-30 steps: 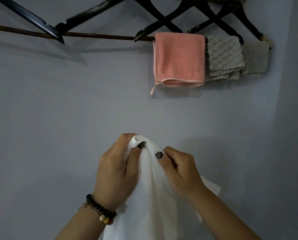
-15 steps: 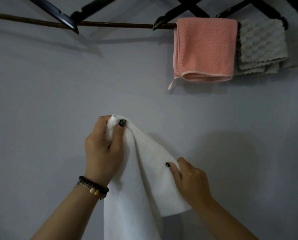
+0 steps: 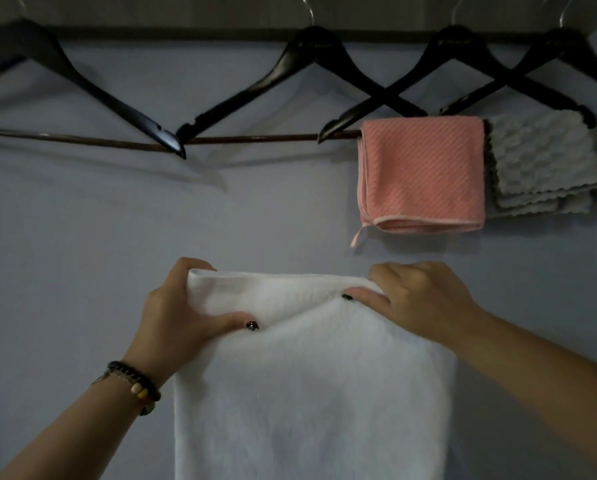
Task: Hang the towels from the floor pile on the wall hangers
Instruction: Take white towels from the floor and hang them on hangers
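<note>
A white towel hangs spread in front of me, its top edge stretched flat between both hands. My left hand grips the top left corner, thumb in front. My right hand pinches the top right corner. Above on the wall hang several black hangers; the middle one is bare, its bottom bar running left of a folded pink towel. A grey textured towel hangs at the far right, beside the pink one.
A dark rail along the top carries the hanger hooks. Another bare black hanger hangs at the left. The pale bluish wall fills the background behind the towel.
My hands have moved apart, spreading the bunched white towel flat along its top edge. The view has tilted up, showing more of the hangers and rail.
</note>
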Available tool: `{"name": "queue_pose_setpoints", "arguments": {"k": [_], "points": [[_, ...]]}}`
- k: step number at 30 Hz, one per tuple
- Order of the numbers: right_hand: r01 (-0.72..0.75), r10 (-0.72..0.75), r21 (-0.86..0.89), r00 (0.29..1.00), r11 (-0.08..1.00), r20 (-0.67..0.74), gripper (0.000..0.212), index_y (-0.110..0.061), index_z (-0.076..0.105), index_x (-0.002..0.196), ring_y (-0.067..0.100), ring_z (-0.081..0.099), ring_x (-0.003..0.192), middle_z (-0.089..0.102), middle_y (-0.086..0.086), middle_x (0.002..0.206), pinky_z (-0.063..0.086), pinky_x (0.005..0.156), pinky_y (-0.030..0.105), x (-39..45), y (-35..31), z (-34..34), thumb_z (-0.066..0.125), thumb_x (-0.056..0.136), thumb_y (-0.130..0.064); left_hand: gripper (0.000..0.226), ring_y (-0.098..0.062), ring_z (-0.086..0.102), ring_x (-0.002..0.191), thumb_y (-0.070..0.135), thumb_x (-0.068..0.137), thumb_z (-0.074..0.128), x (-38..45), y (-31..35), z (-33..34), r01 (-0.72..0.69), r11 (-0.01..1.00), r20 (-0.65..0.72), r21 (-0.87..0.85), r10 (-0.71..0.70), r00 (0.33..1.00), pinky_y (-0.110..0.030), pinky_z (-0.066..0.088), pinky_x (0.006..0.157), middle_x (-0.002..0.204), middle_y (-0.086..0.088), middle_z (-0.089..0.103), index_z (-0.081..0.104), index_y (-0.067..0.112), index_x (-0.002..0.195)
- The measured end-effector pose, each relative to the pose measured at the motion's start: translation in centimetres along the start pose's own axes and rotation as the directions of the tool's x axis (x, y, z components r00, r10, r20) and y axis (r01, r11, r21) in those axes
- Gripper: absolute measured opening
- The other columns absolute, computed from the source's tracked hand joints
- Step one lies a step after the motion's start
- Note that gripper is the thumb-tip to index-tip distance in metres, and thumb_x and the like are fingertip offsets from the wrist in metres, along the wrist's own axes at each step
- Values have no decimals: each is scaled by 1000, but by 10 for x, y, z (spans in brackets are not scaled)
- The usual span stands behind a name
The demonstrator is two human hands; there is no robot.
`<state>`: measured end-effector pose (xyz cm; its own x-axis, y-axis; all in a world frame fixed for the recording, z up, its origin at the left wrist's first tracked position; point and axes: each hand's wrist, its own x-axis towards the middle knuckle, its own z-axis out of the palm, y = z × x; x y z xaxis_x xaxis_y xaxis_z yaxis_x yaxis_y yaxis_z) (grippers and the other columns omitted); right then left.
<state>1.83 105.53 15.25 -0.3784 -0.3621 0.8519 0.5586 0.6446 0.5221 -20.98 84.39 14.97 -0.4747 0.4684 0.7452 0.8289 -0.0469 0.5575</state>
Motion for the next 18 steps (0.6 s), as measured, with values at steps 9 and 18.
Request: {"name": "queue_pose_setpoints", "arguments": {"k": [9,18], "points": [[219,-219,15,975,976,41,61,-10,54,60,18,37,31,43,-1,42,25,38,21,101,63,-6,44,83,-66,52,-2,53,82,48,63,83,63,38,-33,-178,962,53,208,170,984,-19,47,62,94,16,55,51,35,103],[271,-268,-142,963,952,41,56,-10,61,68,20,48,36,54,2,49,27,39,24,152,91,-12,38,88,-58,27,-11,57,75,50,79,69,123,66,-49,-247,896,39,368,250,967,-32,50,65,84,6,61,52,30,84]]}}
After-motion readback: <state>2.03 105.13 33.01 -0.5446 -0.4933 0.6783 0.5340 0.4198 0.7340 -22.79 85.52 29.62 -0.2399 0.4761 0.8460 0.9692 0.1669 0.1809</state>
